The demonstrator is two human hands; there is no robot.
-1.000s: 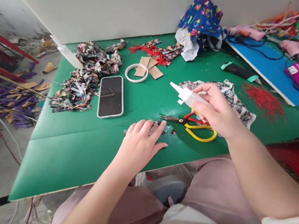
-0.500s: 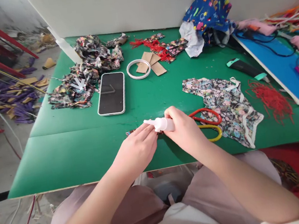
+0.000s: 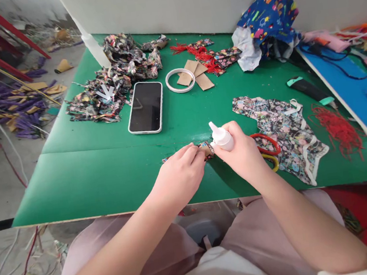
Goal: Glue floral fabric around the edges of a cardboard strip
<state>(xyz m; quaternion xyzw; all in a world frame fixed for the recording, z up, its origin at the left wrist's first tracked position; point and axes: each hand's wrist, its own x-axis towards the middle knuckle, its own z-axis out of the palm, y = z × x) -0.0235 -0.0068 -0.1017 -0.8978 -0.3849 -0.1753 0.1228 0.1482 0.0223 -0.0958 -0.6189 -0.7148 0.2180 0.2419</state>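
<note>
My right hand (image 3: 242,155) is closed round a small white glue bottle (image 3: 220,136), its nozzle pointing up and away. My left hand (image 3: 179,176) pinches a small floral fabric piece with a brown card part (image 3: 205,148) on the green table (image 3: 107,173), right beside the bottle. Both hands meet near the table's front middle. Scissors with red and yellow handles (image 3: 268,151) lie just behind my right hand, partly hidden by it. A flat floral fabric piece (image 3: 279,130) lies to the right of the scissors.
A phone (image 3: 146,107) lies face up behind my hands, with a heap of floral scraps (image 3: 113,81) to its left. A white ring (image 3: 179,80), brown card pieces (image 3: 197,75), red tassels (image 3: 334,130), a black cutter (image 3: 308,91) and a blue bag (image 3: 266,20) lie farther back.
My right hand brought the glue bottle down from the air to the table and now tilts its nozzle upward. My left hand went from flat on the table to pinching the small fabric piece.
</note>
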